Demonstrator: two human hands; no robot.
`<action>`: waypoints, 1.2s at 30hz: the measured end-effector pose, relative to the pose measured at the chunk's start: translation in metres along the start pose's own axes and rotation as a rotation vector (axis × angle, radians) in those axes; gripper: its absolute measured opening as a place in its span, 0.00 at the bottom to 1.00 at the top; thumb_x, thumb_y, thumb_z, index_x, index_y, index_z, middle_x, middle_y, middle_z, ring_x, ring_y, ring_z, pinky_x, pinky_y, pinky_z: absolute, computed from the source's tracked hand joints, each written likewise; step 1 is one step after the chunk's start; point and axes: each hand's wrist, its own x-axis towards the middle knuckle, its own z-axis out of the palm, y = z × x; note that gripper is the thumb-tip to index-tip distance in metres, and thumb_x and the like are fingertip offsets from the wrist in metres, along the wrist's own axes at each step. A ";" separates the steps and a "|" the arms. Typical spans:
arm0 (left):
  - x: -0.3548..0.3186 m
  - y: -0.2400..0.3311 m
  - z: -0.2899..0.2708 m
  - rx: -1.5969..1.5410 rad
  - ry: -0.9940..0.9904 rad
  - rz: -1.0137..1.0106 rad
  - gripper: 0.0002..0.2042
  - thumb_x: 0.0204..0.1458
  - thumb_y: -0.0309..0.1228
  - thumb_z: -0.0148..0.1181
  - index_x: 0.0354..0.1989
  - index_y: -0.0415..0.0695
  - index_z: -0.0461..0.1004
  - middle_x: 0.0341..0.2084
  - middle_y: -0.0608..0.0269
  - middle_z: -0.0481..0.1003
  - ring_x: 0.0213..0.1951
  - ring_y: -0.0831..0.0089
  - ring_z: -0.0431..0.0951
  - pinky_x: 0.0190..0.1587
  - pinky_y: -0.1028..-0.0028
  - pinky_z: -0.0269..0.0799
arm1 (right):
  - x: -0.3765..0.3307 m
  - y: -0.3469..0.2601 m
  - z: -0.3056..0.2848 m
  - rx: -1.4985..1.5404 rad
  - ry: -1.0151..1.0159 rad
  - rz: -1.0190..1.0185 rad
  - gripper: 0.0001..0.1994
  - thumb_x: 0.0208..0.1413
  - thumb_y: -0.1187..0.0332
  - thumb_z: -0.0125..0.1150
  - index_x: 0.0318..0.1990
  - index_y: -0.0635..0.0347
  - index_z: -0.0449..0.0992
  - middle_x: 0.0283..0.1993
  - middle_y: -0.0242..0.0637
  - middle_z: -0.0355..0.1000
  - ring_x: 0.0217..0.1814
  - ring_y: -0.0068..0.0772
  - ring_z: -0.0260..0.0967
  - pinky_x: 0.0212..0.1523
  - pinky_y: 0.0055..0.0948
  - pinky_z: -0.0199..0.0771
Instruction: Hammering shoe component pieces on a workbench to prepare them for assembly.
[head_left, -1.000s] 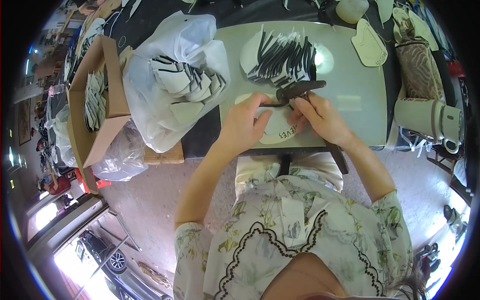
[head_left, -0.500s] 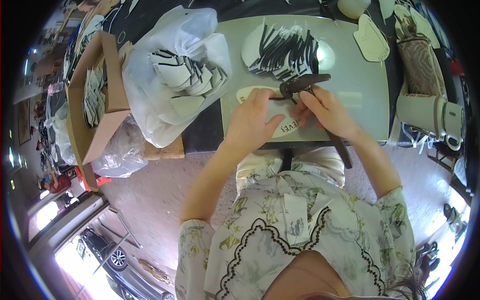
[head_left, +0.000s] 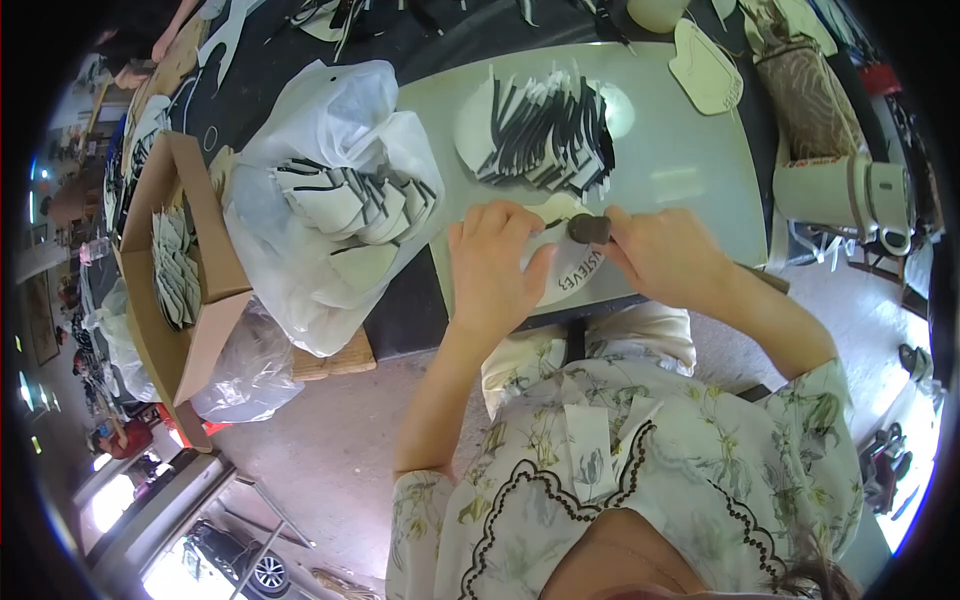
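Left hand (head_left: 495, 265) and right hand (head_left: 665, 255) on white piece (head_left: 572, 268)

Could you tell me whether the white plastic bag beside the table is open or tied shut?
Open: the white plastic bag gapes, showing stacked black-edged white pieces inside.

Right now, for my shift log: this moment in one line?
left hand: pressing white cut piece | right hand: gripping dark tool | table: fanned stack

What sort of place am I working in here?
Probably a small footwear or leather-goods workshop: a stack of cut black-and-white pieces lies on the pale green worktable, more fill a white plastic bag and a cardboard box, and the left hand presses one flat.
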 end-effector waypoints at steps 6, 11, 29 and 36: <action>-0.008 -0.005 0.011 -0.175 0.157 -0.032 0.13 0.41 0.26 0.66 0.39 0.48 0.78 0.33 0.68 0.73 0.42 0.62 0.70 0.46 0.63 0.56 | 0.003 -0.011 0.003 -0.012 -0.013 0.029 0.13 0.61 0.62 0.54 0.33 0.63 0.66 0.20 0.45 0.72 0.21 0.51 0.73 0.22 0.43 0.72; -0.014 -0.012 0.019 -0.131 0.253 0.114 0.11 0.41 0.24 0.65 0.35 0.47 0.81 0.30 0.69 0.73 0.39 0.67 0.72 0.45 0.64 0.56 | 0.006 -0.013 0.004 -0.018 -0.048 0.050 0.12 0.60 0.63 0.55 0.34 0.63 0.66 0.20 0.45 0.72 0.21 0.51 0.73 0.22 0.43 0.72; -0.013 -0.010 0.020 0.055 0.293 0.261 0.14 0.38 0.23 0.66 0.37 0.45 0.80 0.34 0.69 0.72 0.38 0.68 0.72 0.47 0.64 0.59 | 0.014 -0.002 -0.002 -0.072 -0.025 -0.028 0.12 0.60 0.64 0.56 0.33 0.63 0.65 0.20 0.43 0.72 0.20 0.49 0.72 0.22 0.41 0.71; -0.018 -0.019 0.015 0.148 0.252 0.327 0.14 0.38 0.23 0.66 0.38 0.45 0.79 0.37 0.67 0.73 0.38 0.67 0.73 0.47 0.64 0.64 | 0.014 -0.004 -0.006 -0.018 0.021 -0.045 0.12 0.59 0.64 0.56 0.34 0.64 0.65 0.20 0.44 0.71 0.21 0.49 0.72 0.22 0.42 0.71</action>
